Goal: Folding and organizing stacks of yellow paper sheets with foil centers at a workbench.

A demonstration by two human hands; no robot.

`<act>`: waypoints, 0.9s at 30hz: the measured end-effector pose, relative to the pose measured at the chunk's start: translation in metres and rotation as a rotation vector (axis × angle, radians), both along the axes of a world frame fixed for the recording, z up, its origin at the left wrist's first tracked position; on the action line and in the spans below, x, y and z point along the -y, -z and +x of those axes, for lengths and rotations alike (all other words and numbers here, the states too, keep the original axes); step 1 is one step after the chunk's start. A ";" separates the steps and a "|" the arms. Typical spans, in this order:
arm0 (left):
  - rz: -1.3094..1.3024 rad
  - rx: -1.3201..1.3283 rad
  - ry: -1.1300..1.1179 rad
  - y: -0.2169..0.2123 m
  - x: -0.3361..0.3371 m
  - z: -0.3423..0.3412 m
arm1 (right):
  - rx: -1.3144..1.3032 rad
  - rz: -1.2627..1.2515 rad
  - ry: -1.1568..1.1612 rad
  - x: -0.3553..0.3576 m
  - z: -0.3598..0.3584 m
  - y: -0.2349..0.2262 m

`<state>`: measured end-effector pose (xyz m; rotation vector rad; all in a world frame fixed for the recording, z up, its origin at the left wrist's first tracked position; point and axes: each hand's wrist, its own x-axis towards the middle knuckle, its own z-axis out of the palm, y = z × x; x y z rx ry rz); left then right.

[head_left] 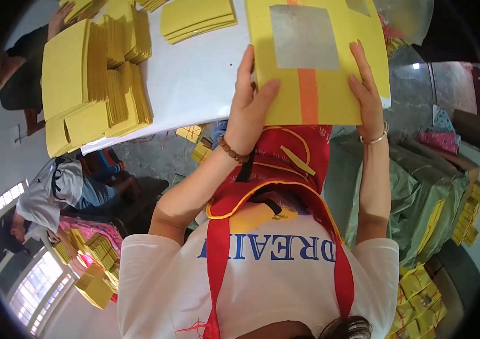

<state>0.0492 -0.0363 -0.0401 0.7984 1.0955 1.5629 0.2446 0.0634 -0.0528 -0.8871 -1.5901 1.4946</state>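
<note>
Here, both hands are gripping a stack of yellow sheets (319, 73) whose top sheet is carrying a silver foil square and an orange stripe. The stack is lying at the near edge of the white tabletop (195, 79) and is jutting out over it toward the person's red apron (285, 164). The left hand (249, 110), wearing a bead bracelet (231, 150), is closing on the stack's left edge, with the thumb pressing on top and the index finger stretching up along the side. The right hand (367, 93), wearing a thin bangle (374, 138), is lying flat with its fingers spread over the right part of the top sheet; whether its thumb is curling underneath is hidden. The step in hand is, seemingly, steadying or squaring the stack at the edge. Any further move is calling for an even hold on both sides, since loose sheets are likely to fan or slide apart. Farther left on the tabletop, folded yellow piles (99, 79) are standing close together, and another flat pile (197, 20) is lying behind. A co-worker in a white top (53, 192) is bending over more yellow bundles lower left, and green wrapped bales (420, 192) are sitting to the right.
</note>
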 end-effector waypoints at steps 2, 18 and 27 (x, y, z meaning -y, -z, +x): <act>0.007 0.023 0.001 0.003 0.003 0.001 | -0.003 -0.048 0.030 0.002 -0.001 0.001; -0.013 -0.116 -0.076 0.011 -0.001 0.003 | -0.125 -0.088 -0.010 0.004 -0.008 -0.006; 0.009 -0.145 -0.022 0.011 0.000 -0.005 | -0.231 -0.288 -0.004 -0.008 0.008 -0.008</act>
